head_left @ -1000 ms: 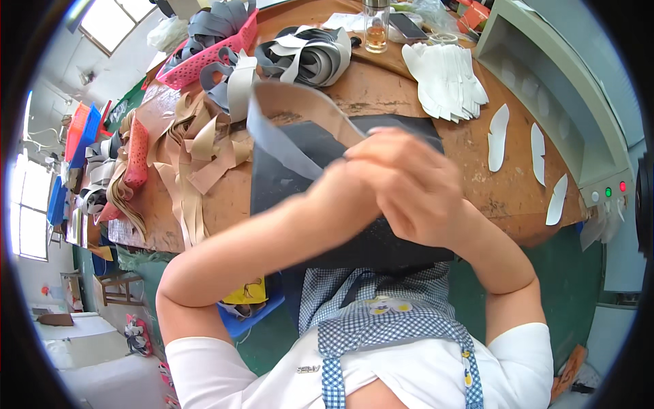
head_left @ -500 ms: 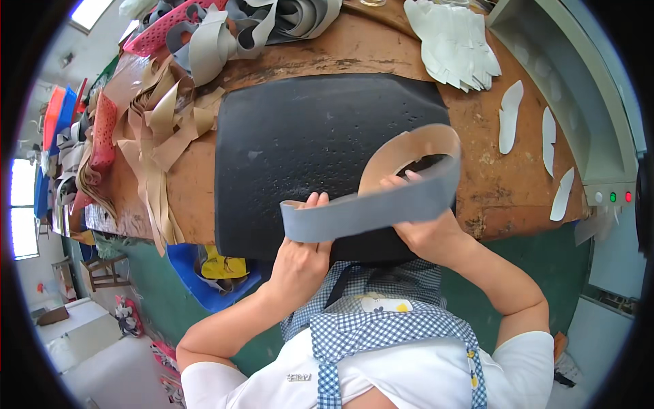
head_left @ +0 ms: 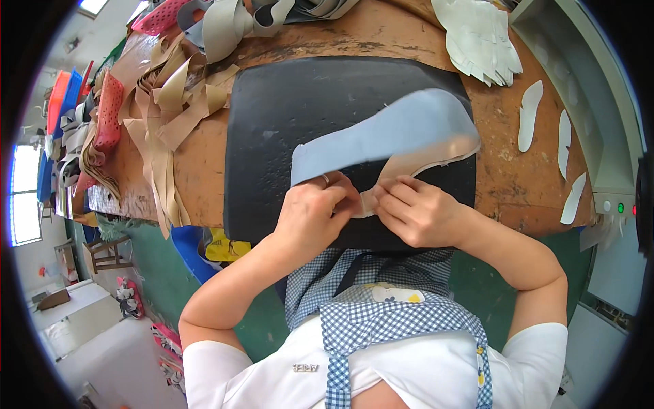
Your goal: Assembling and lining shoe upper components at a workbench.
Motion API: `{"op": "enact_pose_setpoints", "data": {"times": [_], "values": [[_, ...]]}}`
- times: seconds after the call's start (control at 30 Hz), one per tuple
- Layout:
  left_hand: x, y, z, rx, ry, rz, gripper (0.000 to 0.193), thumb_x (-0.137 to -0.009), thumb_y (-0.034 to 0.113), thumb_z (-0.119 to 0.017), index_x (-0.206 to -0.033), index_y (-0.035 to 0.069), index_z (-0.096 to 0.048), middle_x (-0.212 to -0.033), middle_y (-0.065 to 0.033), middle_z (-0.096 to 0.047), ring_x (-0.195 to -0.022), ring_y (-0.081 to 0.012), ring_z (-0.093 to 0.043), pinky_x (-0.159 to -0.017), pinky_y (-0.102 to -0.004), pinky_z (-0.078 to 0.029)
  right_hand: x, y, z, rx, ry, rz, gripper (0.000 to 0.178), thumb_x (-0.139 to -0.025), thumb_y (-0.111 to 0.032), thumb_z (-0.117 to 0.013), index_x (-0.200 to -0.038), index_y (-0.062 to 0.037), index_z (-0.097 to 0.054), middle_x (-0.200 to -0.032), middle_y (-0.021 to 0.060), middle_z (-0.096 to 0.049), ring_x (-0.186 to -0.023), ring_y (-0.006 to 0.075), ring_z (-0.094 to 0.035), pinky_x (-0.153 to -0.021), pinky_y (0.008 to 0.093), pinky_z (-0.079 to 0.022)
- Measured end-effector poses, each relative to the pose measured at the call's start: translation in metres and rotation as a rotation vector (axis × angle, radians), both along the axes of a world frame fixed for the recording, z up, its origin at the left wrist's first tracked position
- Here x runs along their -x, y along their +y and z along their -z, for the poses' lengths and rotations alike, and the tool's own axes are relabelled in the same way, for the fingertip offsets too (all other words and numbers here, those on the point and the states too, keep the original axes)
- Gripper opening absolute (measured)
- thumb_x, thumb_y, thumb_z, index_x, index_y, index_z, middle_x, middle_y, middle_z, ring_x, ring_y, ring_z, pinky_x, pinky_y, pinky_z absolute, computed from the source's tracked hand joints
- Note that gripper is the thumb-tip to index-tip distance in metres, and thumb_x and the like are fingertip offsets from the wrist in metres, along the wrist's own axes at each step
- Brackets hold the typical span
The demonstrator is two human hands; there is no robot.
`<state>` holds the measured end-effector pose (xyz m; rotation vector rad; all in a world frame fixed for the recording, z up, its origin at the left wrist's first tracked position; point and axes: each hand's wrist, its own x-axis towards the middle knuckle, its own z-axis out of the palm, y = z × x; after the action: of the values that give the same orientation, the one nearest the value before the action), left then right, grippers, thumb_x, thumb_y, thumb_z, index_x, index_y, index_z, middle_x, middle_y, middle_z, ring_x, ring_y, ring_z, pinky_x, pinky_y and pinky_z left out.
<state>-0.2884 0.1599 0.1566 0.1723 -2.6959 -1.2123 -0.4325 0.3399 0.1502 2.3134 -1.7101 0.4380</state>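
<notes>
Over the black mat [head_left: 272,102] I hold a long curved strip of material [head_left: 388,129], grey-blue on one face and tan on the other. It bends round in a loop on the right, with its tan face showing below. My left hand [head_left: 317,208] is closed, its fingers pinching the near end of the strip, while the grey-blue end rests behind its knuckles. Close beside it, my right hand [head_left: 419,211] pinches the same tan end with its fingertips. The part between the fingers is mostly hidden.
Tan strips [head_left: 160,129] lie tangled left of the mat. Grey strips [head_left: 225,31] spill from a pink basket [head_left: 160,17] at the back. White shoe-shaped pieces [head_left: 530,116] and a white stack [head_left: 477,41] lie to the right, beside a machine frame [head_left: 599,88]. A blue bin [head_left: 191,252] stands below the table edge.
The strip has turned so its grey-blue side arches away from me. My right hand has left the inside of the loop, and both hands have come together at the near end.
</notes>
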Motion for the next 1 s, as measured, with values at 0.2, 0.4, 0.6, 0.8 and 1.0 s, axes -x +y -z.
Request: {"op": "enact_pose_setpoints", "data": {"times": [0.2,0.4,0.6,0.8,1.0], "values": [[-0.009,0.014,-0.001,0.368,0.166,0.034,0.020,-0.067,0.003,-0.076,-0.086,0.002,-0.067,-0.091,-0.0081,-0.064,-0.079,-0.0229,-0.064,-0.064,-0.0306,-0.053,-0.015,-0.005,0.001,0.059,0.056,0.055,0.027,-0.065,-0.010,-0.061,-0.085,0.0063,-0.068,-0.094,0.0176,-0.066,-0.091,0.0276,-0.066,-0.078,0.0367,-0.056],[-0.018,0.023,0.007,0.676,0.279,0.128,0.030,-0.063,0.006,-0.062,-0.090,-0.006,-0.067,-0.093,-0.0132,-0.061,-0.084,-0.0230,-0.061,-0.070,-0.0297,-0.054,-0.016,-0.011,0.003,0.123,-0.142,0.155,0.023,-0.065,-0.004,-0.064,-0.086,0.0046,-0.068,-0.085,0.0125,-0.066,-0.079,0.0239,-0.066,-0.069,0.0333,-0.057],[-0.014,0.026,0.006,0.670,0.283,0.098,0.025,-0.063,0.006,-0.065,-0.087,-0.003,-0.067,-0.090,-0.0114,-0.061,-0.080,-0.0214,-0.061,-0.067,-0.0298,-0.053,0.001,-0.015,0.007,0.053,-1.293,0.738,0.004,-0.088,0.000,-0.061,-0.090,0.0029,-0.063,-0.081,0.0118,-0.065,-0.067,0.0139,-0.064,-0.060,0.0250,-0.051],[-0.011,0.013,0.004,0.285,0.211,-0.033,0.017,-0.070,0.006,-0.075,-0.085,0.005,-0.067,-0.088,-0.0038,-0.063,-0.077,-0.0214,-0.062,-0.061,-0.0314,-0.052,-0.033,-0.004,0.000,0.139,-0.574,0.492,0.024,-0.069,0.001,-0.071,-0.092,0.0013,-0.064,-0.096,0.0129,-0.065,-0.085,0.0287,-0.066,-0.072,0.0329,-0.056],[-0.011,0.017,0.005,0.336,0.238,-0.028,0.021,-0.068,0.001,-0.075,-0.089,0.003,-0.070,-0.089,-0.0068,-0.063,-0.076,-0.0218,-0.062,-0.064,-0.0317,-0.052,-0.031,-0.004,0.009,0.170,-0.283,0.397,0.029,-0.065,-0.003,-0.072,-0.094,0.0014,-0.068,-0.102,0.0120,-0.064,-0.092,0.0256,-0.064,-0.075,0.0313,-0.056]]}}
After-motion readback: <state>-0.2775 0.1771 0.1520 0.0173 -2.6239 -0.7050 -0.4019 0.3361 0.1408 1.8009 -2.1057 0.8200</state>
